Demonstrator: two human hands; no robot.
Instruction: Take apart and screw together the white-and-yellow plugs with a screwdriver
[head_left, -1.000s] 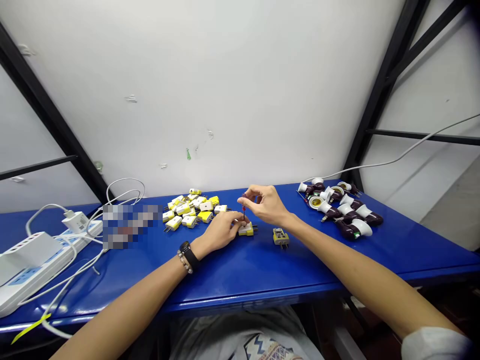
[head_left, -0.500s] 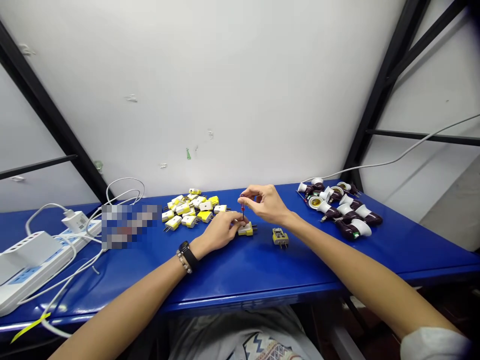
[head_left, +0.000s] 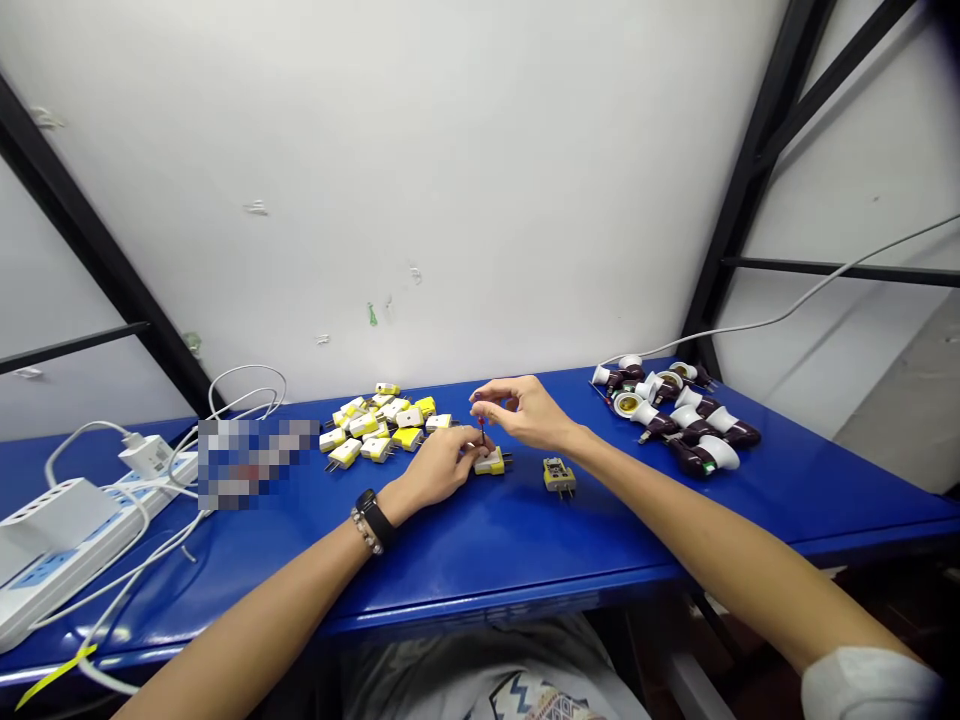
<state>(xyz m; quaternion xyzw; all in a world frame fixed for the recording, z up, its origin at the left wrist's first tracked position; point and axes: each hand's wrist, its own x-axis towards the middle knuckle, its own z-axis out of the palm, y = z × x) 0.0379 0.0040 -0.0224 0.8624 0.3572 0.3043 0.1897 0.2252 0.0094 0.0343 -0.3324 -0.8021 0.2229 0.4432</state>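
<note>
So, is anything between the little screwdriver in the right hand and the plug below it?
Nothing visible stands between them. The small red-handled screwdriver, pinched by the right hand, points straight down at the yellow and white plug. The left hand holds that plug from the side, not over it.

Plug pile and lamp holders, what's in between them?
The head view shows the left hand, the right hand, a small red screwdriver, a plug and a second plug.
</note>
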